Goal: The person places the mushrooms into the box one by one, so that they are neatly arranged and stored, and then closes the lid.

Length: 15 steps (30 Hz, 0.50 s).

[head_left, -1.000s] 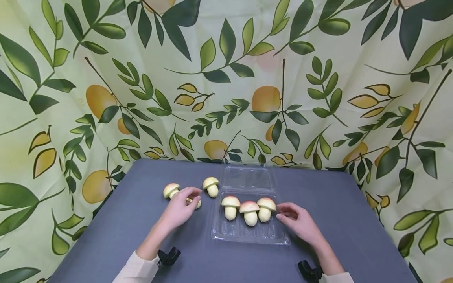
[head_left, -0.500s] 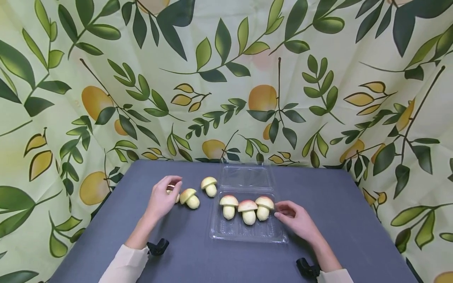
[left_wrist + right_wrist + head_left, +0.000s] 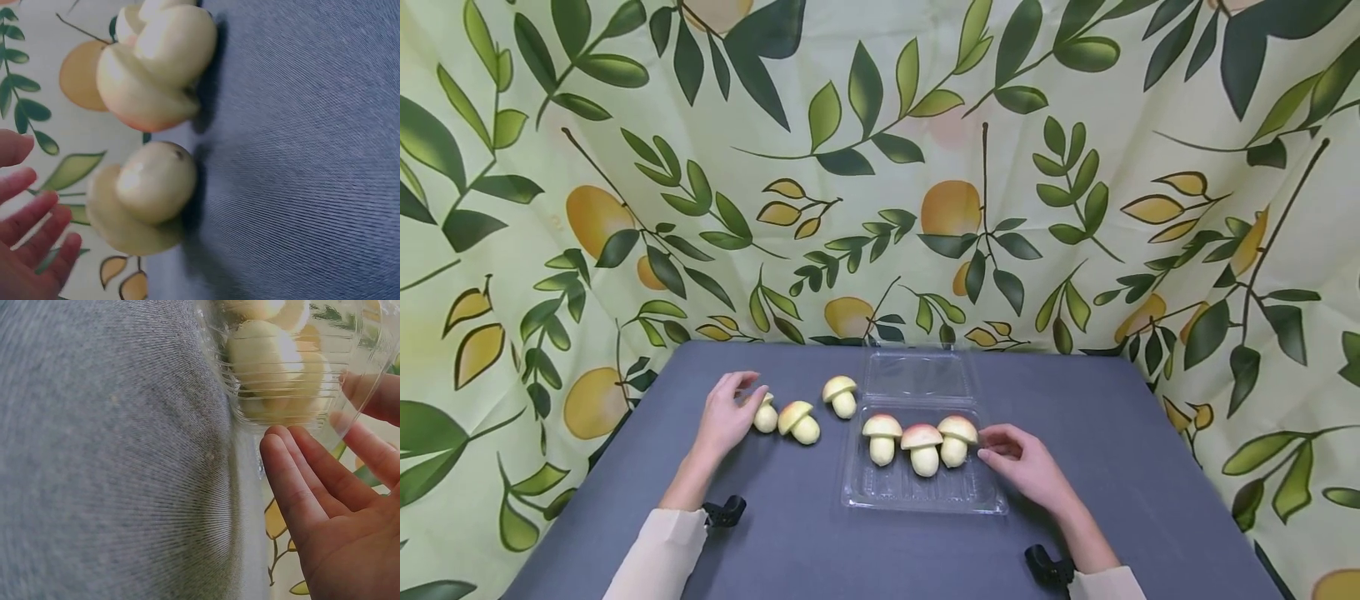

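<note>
In the head view my left hand (image 3: 727,414) is beside the leftmost toy mushroom (image 3: 765,416), covering part of its cap. The left wrist view shows spread fingers (image 3: 37,222) apart from that pale mushroom (image 3: 156,184). Close by lie a second mushroom (image 3: 800,422) with a reddish cap and a third (image 3: 840,397) nearer the box. My right hand (image 3: 1026,463) rests at the right side of a clear plastic box (image 3: 925,504). Its fairly straight fingers (image 3: 290,481) touch the box wall. Three mushrooms (image 3: 922,450) lie in a row inside the box.
The box lid (image 3: 917,375) lies folded back behind the tray. A dark grey cloth (image 3: 820,550) covers the table. Behind it hangs a leaf-and-fruit printed curtain (image 3: 880,192). Black wrist mounts (image 3: 725,511) sit below both hands.
My left hand has moved left, away from the second mushroom, which now shows fully, to the leftmost one. My right hand stays at the box's side.
</note>
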Each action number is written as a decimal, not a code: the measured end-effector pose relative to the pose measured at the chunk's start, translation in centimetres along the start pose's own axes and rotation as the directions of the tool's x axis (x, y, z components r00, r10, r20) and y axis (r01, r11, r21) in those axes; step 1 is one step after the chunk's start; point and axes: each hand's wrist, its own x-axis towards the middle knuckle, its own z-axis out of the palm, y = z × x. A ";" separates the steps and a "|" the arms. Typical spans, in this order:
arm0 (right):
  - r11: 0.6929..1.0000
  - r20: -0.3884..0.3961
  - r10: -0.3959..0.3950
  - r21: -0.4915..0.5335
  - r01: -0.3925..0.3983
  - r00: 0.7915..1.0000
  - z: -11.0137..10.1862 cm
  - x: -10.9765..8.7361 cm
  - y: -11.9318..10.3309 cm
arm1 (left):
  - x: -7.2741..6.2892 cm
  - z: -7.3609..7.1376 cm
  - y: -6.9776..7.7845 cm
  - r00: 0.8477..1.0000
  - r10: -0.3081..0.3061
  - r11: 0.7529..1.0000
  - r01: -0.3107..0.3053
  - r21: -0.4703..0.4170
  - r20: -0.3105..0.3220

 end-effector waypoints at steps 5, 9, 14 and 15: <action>1.000 0.002 0.000 0.014 0.000 1.000 0.0 0.0 0.1 | -0.1 0.1 -1.0 0.986 -0.139 0.987 0.130 0.093 0.092; 1.000 0.000 -0.002 0.020 0.002 1.000 0.1 0.1 0.2 | -0.3 0.2 -1.6 0.972 -0.194 0.978 0.181 0.107 0.129; 1.000 0.003 -0.002 0.031 0.002 1.000 0.0 0.1 0.2 | -0.6 0.3 -2.2 0.958 -0.242 0.969 0.231 0.091 0.153; 0.999 0.002 -0.001 0.033 0.001 1.000 0.0 0.1 0.2 | -0.7 0.4 -2.3 0.956 -0.247 0.968 0.236 0.086 0.156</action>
